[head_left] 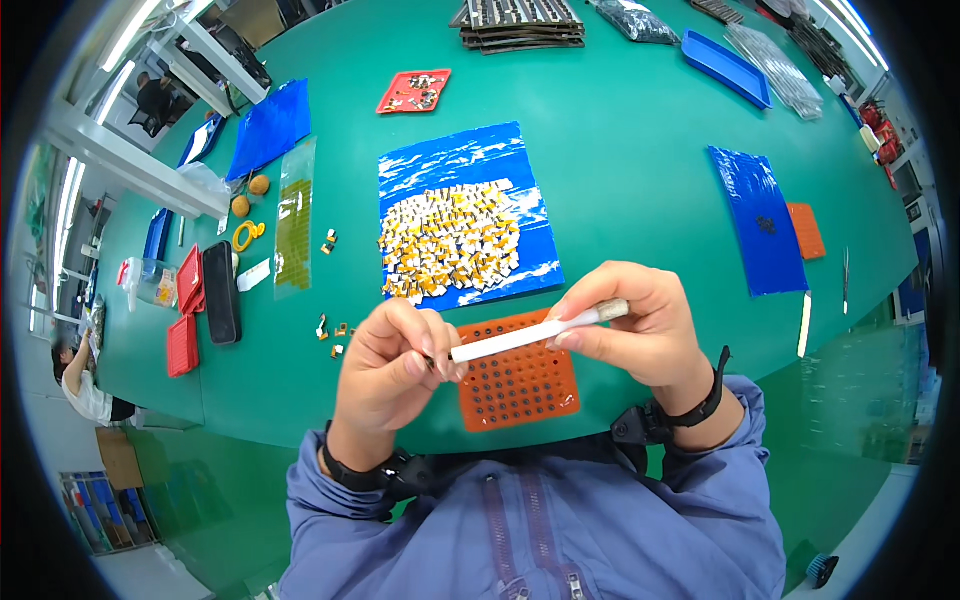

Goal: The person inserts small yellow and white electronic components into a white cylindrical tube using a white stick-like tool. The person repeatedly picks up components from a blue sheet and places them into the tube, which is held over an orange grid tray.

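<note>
My right hand [640, 325] pinches a white pen-shaped stick [500, 342] with a rough beige end, holding it slanted across in front of me. At the stick's other end, the fingertips of my left hand [392, 368] are pressed together on a tiny dark piece [430, 361], mostly hidden by the fingers. Below both hands lies an orange tray [572, 402] with rows of holes, many of them filled with small dark round parts. Just beyond, a blue film-covered board [450, 150] bears a dense spread of small white-and-yellow pieces [455, 240].
Several loose pieces [338, 330] lie left of the tray. A red tray [430, 78] of small parts sits farther back. On the right are a blue sheet [758, 220], an orange block [806, 231] and tweezers [846, 280]. Leftward stands a black case [221, 293]; a person [95, 385] is beyond.
</note>
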A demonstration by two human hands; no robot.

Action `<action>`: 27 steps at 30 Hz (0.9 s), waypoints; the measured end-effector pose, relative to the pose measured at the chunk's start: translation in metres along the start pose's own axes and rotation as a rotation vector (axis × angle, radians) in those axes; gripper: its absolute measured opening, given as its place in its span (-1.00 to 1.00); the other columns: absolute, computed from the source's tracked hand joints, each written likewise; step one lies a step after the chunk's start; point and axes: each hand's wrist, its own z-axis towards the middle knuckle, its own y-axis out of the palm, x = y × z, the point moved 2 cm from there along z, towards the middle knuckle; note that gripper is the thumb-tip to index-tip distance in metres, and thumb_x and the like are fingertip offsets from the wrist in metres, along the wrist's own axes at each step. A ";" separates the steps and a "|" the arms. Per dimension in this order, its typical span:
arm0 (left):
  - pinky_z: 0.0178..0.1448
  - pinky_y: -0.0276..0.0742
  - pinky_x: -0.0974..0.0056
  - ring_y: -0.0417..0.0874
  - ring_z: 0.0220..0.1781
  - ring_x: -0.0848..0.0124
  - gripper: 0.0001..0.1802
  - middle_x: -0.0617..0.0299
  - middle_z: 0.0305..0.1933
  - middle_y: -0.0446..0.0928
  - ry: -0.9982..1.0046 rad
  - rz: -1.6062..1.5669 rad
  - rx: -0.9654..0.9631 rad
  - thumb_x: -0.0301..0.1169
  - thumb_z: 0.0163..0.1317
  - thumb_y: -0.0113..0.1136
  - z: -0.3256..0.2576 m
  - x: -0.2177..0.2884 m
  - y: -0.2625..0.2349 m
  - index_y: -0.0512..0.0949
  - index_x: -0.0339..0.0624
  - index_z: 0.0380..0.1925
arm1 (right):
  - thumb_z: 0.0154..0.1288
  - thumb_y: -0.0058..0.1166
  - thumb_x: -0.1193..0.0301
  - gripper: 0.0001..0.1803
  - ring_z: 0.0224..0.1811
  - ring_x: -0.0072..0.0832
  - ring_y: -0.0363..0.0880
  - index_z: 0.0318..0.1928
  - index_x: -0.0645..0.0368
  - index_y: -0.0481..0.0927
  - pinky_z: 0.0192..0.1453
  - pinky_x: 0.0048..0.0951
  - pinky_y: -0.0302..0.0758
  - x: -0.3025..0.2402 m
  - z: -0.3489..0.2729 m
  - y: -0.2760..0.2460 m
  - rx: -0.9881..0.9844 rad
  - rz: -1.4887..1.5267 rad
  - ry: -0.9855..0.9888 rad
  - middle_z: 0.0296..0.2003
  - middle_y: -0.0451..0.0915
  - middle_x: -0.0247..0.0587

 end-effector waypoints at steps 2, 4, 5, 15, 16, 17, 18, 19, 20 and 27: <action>-0.27 0.37 0.32 0.34 -0.43 0.46 -0.81 0.31 -0.51 0.28 -0.026 -0.037 0.004 -0.36 0.20 0.10 0.002 -0.006 0.002 0.28 -0.10 -0.42 | 0.05 0.16 0.62 -0.86 -0.37 -0.67 0.48 -0.33 0.26 0.54 -0.29 -0.65 0.39 0.001 0.001 0.001 0.001 0.024 0.027 -0.41 0.56 -0.30; -0.25 0.39 0.30 0.37 -0.41 0.43 -0.85 0.27 -0.49 0.30 -0.020 -0.086 -0.024 -0.39 0.21 0.07 0.002 -0.009 0.000 0.29 -0.12 -0.39 | 0.05 0.16 0.62 -0.87 -0.36 -0.66 0.48 -0.33 0.26 0.54 -0.28 -0.65 0.39 0.002 0.001 0.002 -0.018 0.035 0.057 -0.40 0.55 -0.30; -0.23 0.40 0.30 0.41 -0.38 0.40 -0.87 0.23 -0.47 0.34 -0.011 -0.125 -0.042 -0.41 0.22 0.06 0.001 -0.012 -0.002 0.30 -0.14 -0.37 | 0.06 0.15 0.62 -0.87 -0.36 -0.66 0.48 -0.33 0.26 0.54 -0.28 -0.64 0.39 0.003 0.001 0.002 -0.027 0.041 0.072 -0.39 0.55 -0.30; -0.35 0.41 0.34 0.37 -0.46 0.45 -0.80 0.28 -0.53 0.29 -0.007 -0.024 -0.035 -0.37 0.19 0.11 -0.001 -0.014 -0.004 0.27 -0.10 -0.43 | 0.10 0.13 0.58 -0.89 -0.36 -0.65 0.47 -0.31 0.28 0.54 -0.27 -0.63 0.39 0.005 0.004 0.003 -0.041 0.013 0.118 -0.39 0.55 -0.30; -0.36 0.41 0.34 0.37 -0.46 0.45 -0.80 0.27 -0.53 0.29 -0.005 -0.013 -0.028 -0.38 0.19 0.11 -0.001 -0.014 -0.003 0.27 -0.10 -0.43 | 0.12 0.11 0.57 -0.90 -0.35 -0.65 0.47 -0.31 0.28 0.54 -0.27 -0.63 0.39 0.006 0.004 0.002 -0.048 -0.007 0.115 -0.39 0.55 -0.30; -0.36 0.41 0.34 0.37 -0.46 0.45 -0.80 0.27 -0.53 0.30 -0.002 0.003 -0.023 -0.38 0.19 0.11 -0.001 -0.013 -0.003 0.27 -0.10 -0.43 | 0.13 0.10 0.56 -0.91 -0.35 -0.65 0.47 -0.31 0.28 0.54 -0.27 -0.63 0.39 0.006 0.004 0.002 -0.057 -0.026 0.112 -0.39 0.55 -0.30; -0.37 0.40 0.35 0.37 -0.46 0.45 -0.80 0.27 -0.53 0.30 0.001 0.019 -0.019 -0.38 0.19 0.11 -0.001 -0.012 -0.003 0.27 -0.10 -0.43 | 0.14 0.09 0.56 -0.91 -0.35 -0.65 0.47 -0.31 0.28 0.53 -0.27 -0.63 0.39 0.006 0.005 0.002 -0.057 -0.053 0.099 -0.39 0.55 -0.30; -0.37 0.40 0.35 0.37 -0.46 0.45 -0.80 0.26 -0.52 0.30 0.004 0.036 -0.013 -0.38 0.19 0.11 -0.001 -0.012 -0.003 0.27 -0.11 -0.43 | 0.15 0.09 0.55 -0.92 -0.35 -0.65 0.47 -0.31 0.29 0.53 -0.27 -0.63 0.39 0.006 0.006 0.002 -0.058 -0.080 0.087 -0.39 0.55 -0.30; -0.37 0.40 0.35 0.37 -0.46 0.45 -0.80 0.26 -0.52 0.30 0.004 0.042 -0.010 -0.38 0.19 0.11 -0.001 -0.012 -0.003 0.27 -0.11 -0.43 | 0.16 0.08 0.55 -0.92 -0.35 -0.65 0.47 -0.31 0.29 0.53 -0.26 -0.63 0.39 0.006 0.007 0.003 -0.059 -0.107 0.075 -0.39 0.55 -0.30; -0.39 0.39 0.37 0.36 -0.46 0.45 -0.81 0.26 -0.52 0.31 0.010 0.053 0.003 -0.37 0.20 0.10 -0.003 -0.013 -0.003 0.28 -0.11 -0.44 | 0.16 0.07 0.54 -0.92 -0.36 -0.62 0.47 -0.31 0.28 0.53 -0.26 -0.60 0.39 0.010 0.009 0.005 -0.026 -0.068 -0.002 -0.41 0.54 -0.30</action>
